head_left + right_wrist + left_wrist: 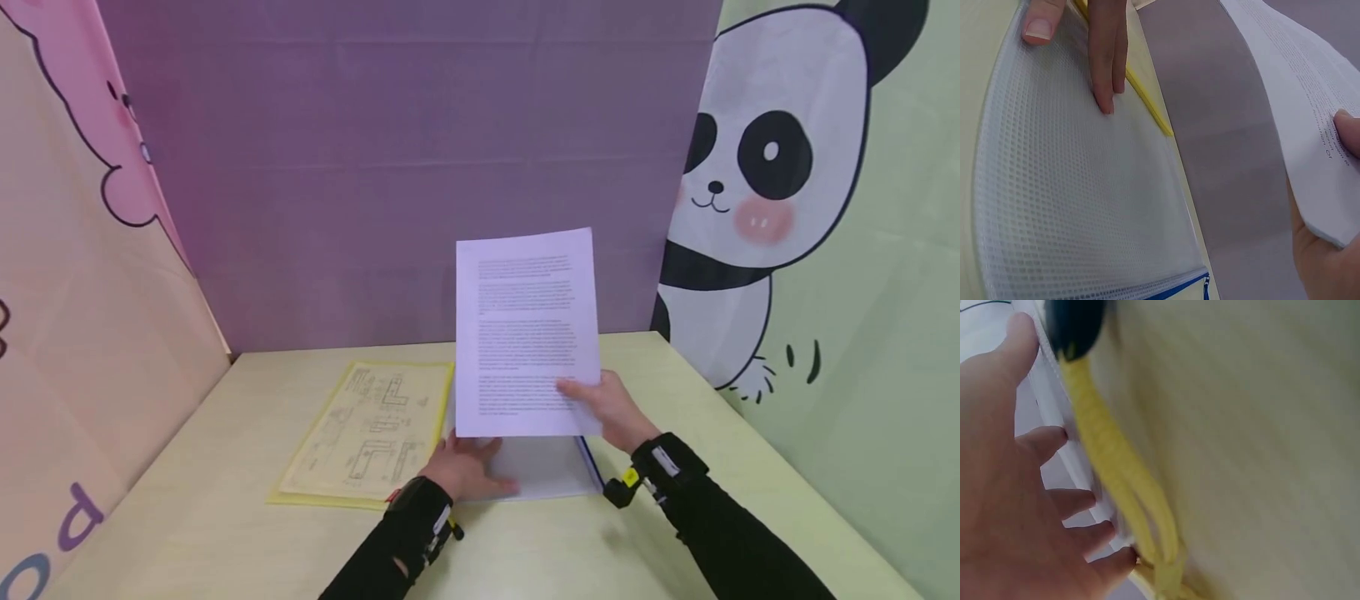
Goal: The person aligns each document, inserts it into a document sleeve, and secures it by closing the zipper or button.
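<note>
White mesh pouch (1085, 206) pinned flat, one printed sheaf lifted above it.

Much of the pouch was hidden behind the paper in the head view, only its blue-zipped right edge showing; the left wrist view was too blurred to read beyond fingers and yellow edges. The left hand (467, 467) lay spread, fingers straight, pressing the pouch down near the desk's (675, 533) front edge. The right hand (611, 408) pinched the lower right corner of the printed pages (525, 333), thumb on the text, holding them upright over the pouch. One yellow folder (367, 433) with line drawings lay flat just left of the pouch, toward the desk's middle.
</note>
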Demonstrator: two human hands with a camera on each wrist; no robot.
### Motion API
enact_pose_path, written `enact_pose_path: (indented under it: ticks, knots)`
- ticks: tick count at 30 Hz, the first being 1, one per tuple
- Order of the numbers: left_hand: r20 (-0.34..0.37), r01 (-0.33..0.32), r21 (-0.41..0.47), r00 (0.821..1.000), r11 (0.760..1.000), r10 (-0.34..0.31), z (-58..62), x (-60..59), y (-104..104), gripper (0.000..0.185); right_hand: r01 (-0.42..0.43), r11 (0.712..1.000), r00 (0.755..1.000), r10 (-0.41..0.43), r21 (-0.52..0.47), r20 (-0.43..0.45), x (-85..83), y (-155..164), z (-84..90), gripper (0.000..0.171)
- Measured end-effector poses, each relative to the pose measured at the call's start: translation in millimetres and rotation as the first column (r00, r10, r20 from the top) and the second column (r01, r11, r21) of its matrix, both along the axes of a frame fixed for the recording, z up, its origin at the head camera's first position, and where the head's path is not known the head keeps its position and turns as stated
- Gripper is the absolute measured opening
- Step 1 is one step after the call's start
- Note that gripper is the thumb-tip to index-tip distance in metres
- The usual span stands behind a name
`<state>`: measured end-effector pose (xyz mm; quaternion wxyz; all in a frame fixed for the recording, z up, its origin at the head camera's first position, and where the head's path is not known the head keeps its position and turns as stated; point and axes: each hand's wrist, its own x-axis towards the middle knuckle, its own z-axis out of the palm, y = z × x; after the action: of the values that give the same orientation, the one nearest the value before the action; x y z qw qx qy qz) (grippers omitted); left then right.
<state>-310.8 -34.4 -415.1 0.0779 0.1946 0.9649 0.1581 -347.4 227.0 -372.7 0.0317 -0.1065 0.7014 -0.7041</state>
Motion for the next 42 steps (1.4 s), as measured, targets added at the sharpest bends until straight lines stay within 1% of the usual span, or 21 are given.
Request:
enact_pose_path:
  ticks: [2, 5, 10, 14, 18, 22, 25, 30, 32, 35, 38, 40, 42]
  knots:
    - [-0.013, 0.005, -0.022, 1.0, 1.0, -0.005, -0.7, -0.7, -1.3, 0.092, -0.004, 1.0, 1.0, 0.004, 0.004, 0.002, -0.6, 0.5, -0.8, 0.048]
    - [-0.024, -0.007, -0.037, 1.0, 0.999, 0.006, -1.8, -1.8, -5.6, 0.094, -0.014, 1.0, 1.0, 0.014, 0.009, 0.003, -1.7, 1.6, -1.6, 0.047]
    - [-0.025, 0.002, -0.061, 1.0, 0.998, -0.004, 0.7, -3.3, -18.9, 0.091, -0.024, 1.0, 1.0, 0.024, 0.019, 0.006, -3.4, 4.2, -2.1, 0.048]
    - [0.017, 0.0, -0.054, 1.0, 0.999, 0.001, 5.3, -4.1, -31.3, 0.088, 0.0, 0.999, 1.0, 0.0, 0.048, 0.012, -4.3, 7.1, -3.3, 0.048]
    - [0.07, -0.033, -0.072, 0.997, 0.997, 0.038, 6.3, -7.5, -43.1, 0.088, 0.016, 0.998, 0.999, -0.018, 0.064, 0.03, -5.7, 10.6, -6.2, 0.048]
    - [0.115, -0.073, -0.112, 0.99, 0.991, 0.086, 6.4, -11.4, -54.7, 0.09, 0.033, 0.997, 0.998, -0.036, 0.07, 0.044, -6.4, 14.2, -8.8, 0.048]
    - [0.141, -0.088, -0.128, 0.984, 0.988, 0.106, 8.6, -12.0, -64.2, 0.09, 0.032, 0.997, 0.999, -0.035, 0.075, 0.042, -6.5, 18.0, -10.8, 0.049]
    - [0.158, -0.057, -0.144, 0.984, 0.988, 0.08, 15.0, -10.4, -77.7, 0.088, 0.043, 0.993, 0.998, -0.047, 0.106, 0.031, -4.1, 26.9, -12.6, 0.051]
    - [0.164, -0.054, -0.144, 0.983, 0.988, 0.078, 18.9, -8.9, -80.1, 0.086, 0.066, 0.991, 0.997, -0.07, 0.113, 0.03, -3.8, 30.6, -12.6, 0.05]
    - [0.187, -0.068, -0.135, 0.978, 0.989, 0.093, 25.3, -7.4, -81.3, 0.085, 0.089, 0.991, 0.995, -0.092, 0.103, 0.033, -4.2, 35.8, -12.3, 0.051]
    - [0.182, -0.048, -0.137, 0.981, 0.989, 0.073, 31.7, -7.9, -77.7, 0.079, 0.106, 0.989, 0.993, -0.11, 0.098, 0.036, -4.8, 40.5, -12.4, 0.052]
    - [0.162, -0.027, -0.139, 0.986, 0.99, 0.05, 35.4, -8.9, -71.8, 0.073, 0.114, 0.988, 0.992, -0.118, 0.101, 0.037, -4.6, 43.1, -12.1, 0.053]
    - [0.133, -0.04, -0.134, 0.989, 0.99, 0.058, 38.3, -9.7, -62.8, 0.066, 0.12, 0.987, 0.992, -0.124, 0.107, 0.033, -4.5, 45.3, -11.3, 0.053]
